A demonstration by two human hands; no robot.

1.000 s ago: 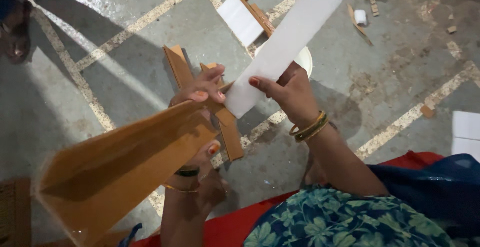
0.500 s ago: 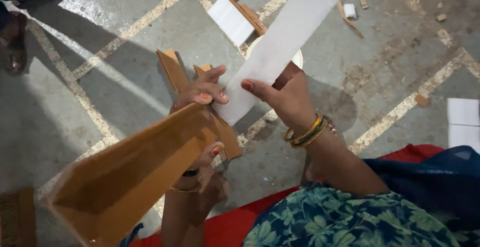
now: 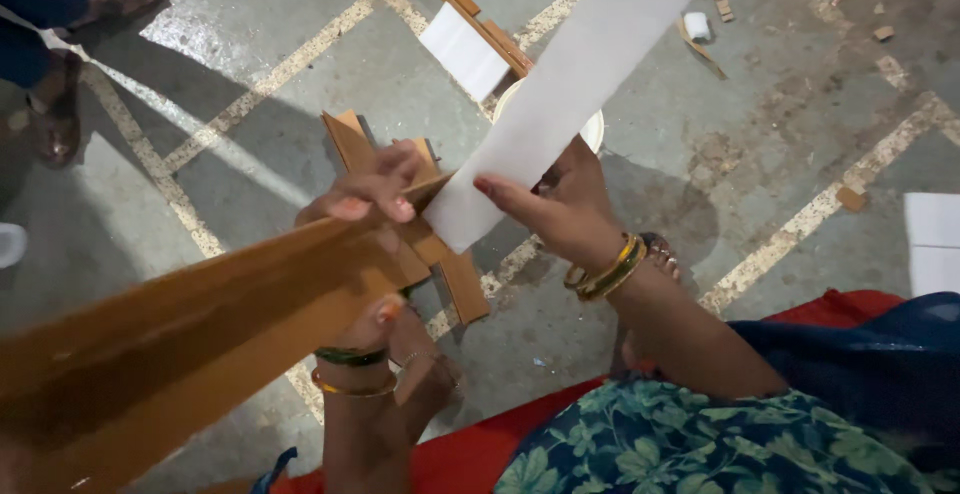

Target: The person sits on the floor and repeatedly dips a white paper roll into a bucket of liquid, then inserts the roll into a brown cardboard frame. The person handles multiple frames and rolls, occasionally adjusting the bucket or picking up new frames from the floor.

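Both forearms are seen bare. On the left wrist a dark green bangle [image 3: 351, 356] is worn beside a thin gold bangle [image 3: 352, 390]. On the right wrist gold bangles [image 3: 607, 271] with a dark band between them are worn. The body is clothed in a dark blue garment [image 3: 720, 444] printed with green leaves, over red cloth [image 3: 470, 459].

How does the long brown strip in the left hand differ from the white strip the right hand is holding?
Colour: the brown strip is tan with a wood-like look; the white strip is plain white.
Direction: the brown strip runs from the left hand toward the lower left, while the white strip runs from the right hand to the upper right and out of frame.
Sharpness: the brown strip looks blurred; the white strip is crisp.
Both are long, flat and held near one end, where they meet.
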